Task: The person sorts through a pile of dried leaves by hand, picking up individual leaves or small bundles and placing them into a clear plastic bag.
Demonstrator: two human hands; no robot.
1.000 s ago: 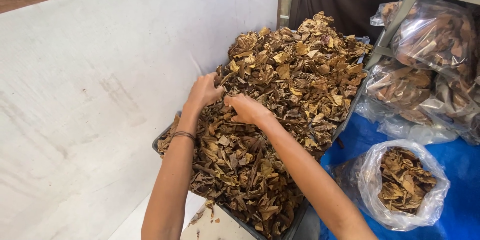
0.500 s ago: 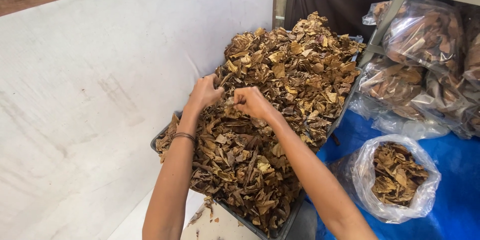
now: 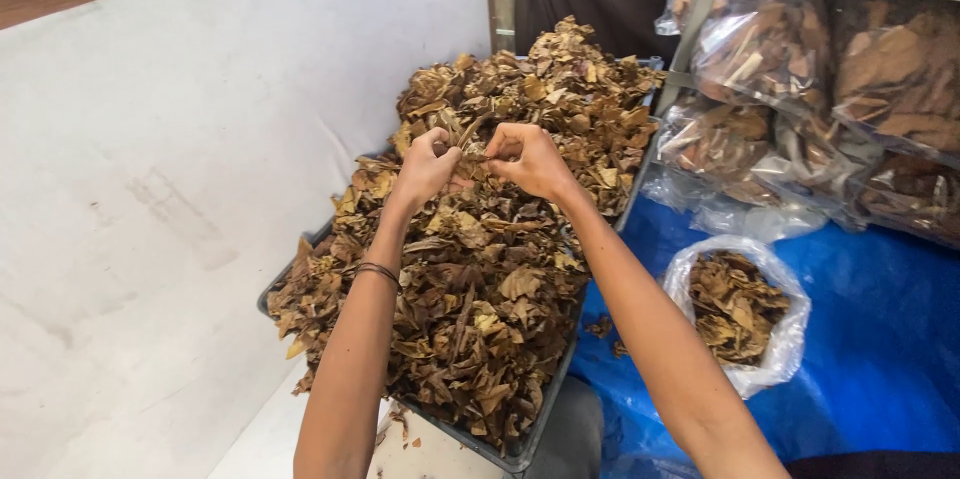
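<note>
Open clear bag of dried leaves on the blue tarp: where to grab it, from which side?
Probably the rolled-down rim of the clear bag, taken from above. It sits upright on the blue tarp with its mouth open upward; the walls look thin and slack, so squeezing the sides would likely crush leaves.
</note>
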